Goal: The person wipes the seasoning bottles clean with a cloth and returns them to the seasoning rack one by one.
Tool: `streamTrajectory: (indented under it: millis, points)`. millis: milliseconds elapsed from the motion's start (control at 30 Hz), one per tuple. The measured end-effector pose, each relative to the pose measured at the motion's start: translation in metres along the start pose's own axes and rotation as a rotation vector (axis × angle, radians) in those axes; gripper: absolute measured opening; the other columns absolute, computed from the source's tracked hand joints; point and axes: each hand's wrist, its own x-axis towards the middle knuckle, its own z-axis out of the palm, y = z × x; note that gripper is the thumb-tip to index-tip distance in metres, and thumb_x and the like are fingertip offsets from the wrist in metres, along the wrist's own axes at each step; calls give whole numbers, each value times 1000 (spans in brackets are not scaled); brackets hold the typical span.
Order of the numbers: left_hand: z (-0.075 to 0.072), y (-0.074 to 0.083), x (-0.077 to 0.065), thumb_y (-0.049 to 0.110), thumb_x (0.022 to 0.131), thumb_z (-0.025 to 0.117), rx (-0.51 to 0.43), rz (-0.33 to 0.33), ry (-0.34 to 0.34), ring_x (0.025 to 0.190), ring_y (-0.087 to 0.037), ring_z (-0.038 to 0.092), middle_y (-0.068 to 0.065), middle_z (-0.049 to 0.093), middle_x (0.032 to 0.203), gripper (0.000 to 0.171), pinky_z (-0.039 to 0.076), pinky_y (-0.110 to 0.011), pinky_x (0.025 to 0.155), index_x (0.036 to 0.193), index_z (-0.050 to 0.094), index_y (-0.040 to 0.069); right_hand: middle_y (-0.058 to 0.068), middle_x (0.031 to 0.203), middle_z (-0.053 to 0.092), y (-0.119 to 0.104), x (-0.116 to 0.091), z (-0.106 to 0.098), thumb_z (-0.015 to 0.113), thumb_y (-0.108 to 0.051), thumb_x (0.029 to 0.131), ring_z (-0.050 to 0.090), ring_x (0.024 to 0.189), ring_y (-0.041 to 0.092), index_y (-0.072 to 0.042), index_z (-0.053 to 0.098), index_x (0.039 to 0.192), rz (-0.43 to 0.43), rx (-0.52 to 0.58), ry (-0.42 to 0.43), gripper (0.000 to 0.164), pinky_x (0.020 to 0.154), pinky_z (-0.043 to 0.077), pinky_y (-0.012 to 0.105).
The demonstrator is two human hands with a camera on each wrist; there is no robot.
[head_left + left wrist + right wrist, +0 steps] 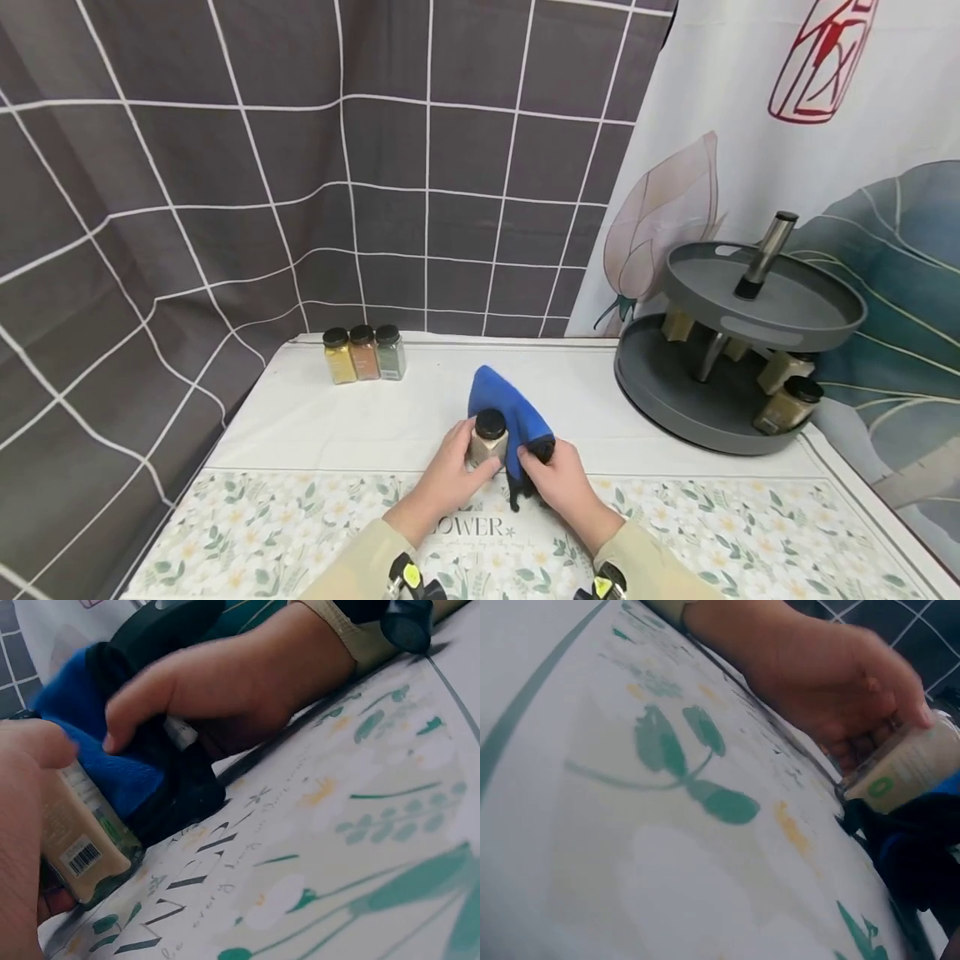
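Together, left hand (450, 467) grips square glass jar (487, 440); right hand (564, 479) presses soft blue cloth (510, 417).

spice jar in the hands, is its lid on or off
On. In the head view the black cap sits on the spice jar, which the left hand grips while the right hand presses the blue cloth against it.
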Motion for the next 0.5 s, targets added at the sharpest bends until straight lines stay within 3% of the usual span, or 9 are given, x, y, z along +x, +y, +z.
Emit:
streamTrajectory:
  millis: [133,300,500]
  points:
    - [-3,2,-1,16,93,61,-49,6,7,119,-29,56,-18,56,134,64,48,-47,100,151,39,0,9,85,72,-1,0,-1,70,-2,88,59,73,12,1,71,92,-46,6,45,5,73,54,33]
    - [-4,3,-1,18,93,66,-8,-5,23,104,-20,57,-12,59,122,61,51,-37,91,148,44,1,6,84,71,-1,0,0,69,-5,90,56,72,10,-1,71,94,-10,9,-11,6,72,52,30]
    - [-2,5,0,23,90,78,9,-6,72,92,-15,55,0,55,105,53,50,-30,83,133,51,6,9,84,72,-1,-1,0,70,1,88,59,72,10,3,70,91,-56,72,45,4,72,54,30]
